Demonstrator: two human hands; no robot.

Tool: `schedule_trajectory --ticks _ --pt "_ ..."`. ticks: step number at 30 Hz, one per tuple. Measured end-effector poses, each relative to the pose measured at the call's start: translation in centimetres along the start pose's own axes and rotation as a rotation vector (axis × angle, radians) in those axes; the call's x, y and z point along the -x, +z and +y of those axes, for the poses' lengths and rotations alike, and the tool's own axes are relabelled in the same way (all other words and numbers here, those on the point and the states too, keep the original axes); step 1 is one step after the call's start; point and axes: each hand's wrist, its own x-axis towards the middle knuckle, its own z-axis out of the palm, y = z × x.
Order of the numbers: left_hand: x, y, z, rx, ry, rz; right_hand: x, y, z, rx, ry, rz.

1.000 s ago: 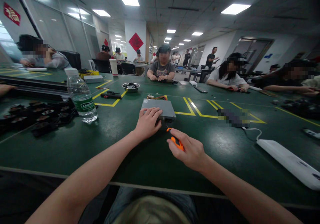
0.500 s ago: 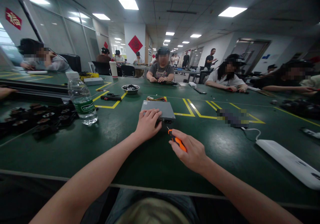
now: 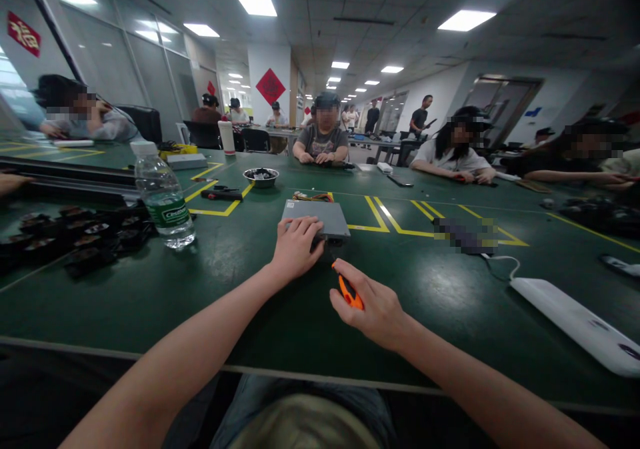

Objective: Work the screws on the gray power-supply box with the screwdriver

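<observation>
A grey metal computer power supply [image 3: 327,217] lies flat on the green table, coloured wires [image 3: 313,197] bunched at its far side. Its near left corner is gripped by my left hand [image 3: 299,243], fingers spread over the top and thumb down at the front face. My right hand [image 3: 373,302] is closed around the orange and black handle of a screwdriver [image 3: 351,295]. The tool points up toward the front of the power supply. Its thin shaft is hard to see, and I cannot tell whether the tip touches the casing.
A water bottle [image 3: 167,202] stands on the left beside a heap of black parts [image 3: 75,239]. Farther back are a black tool [image 3: 220,193] and a metal bowl [image 3: 261,179] of small parts. A white power bank [image 3: 570,322] lies at right. Several people sit around the table.
My right hand has shifted slightly left and down with the screwdriver, whose handle is now steeper. My left hand and the power supply have stayed in place.
</observation>
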Motion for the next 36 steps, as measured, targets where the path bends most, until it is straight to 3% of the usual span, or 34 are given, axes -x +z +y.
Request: schedule_trajectory --ticks 6,13,19,26,36 --pt "0.01 -0.03 0.01 0.007 -0.004 -0.004 0.30 0.17 0.40 0.087 -0.028 0.020" --pt "-0.05 -0.12 0.03 0.007 0.001 -0.006 -0.02 0.02 -0.06 -0.004 -0.048 0.010" --pt "-0.05 0.01 0.03 0.006 -0.008 -0.004 0.10 0.02 0.71 0.106 -0.020 0.103" --pt "0.02 0.01 0.06 0.004 -0.008 -0.003 0.68 0.56 -0.03 0.054 -0.022 0.010" --pt "-0.01 0.09 0.02 0.007 -0.014 -0.008 0.39 0.03 0.76 0.027 -0.051 0.066"
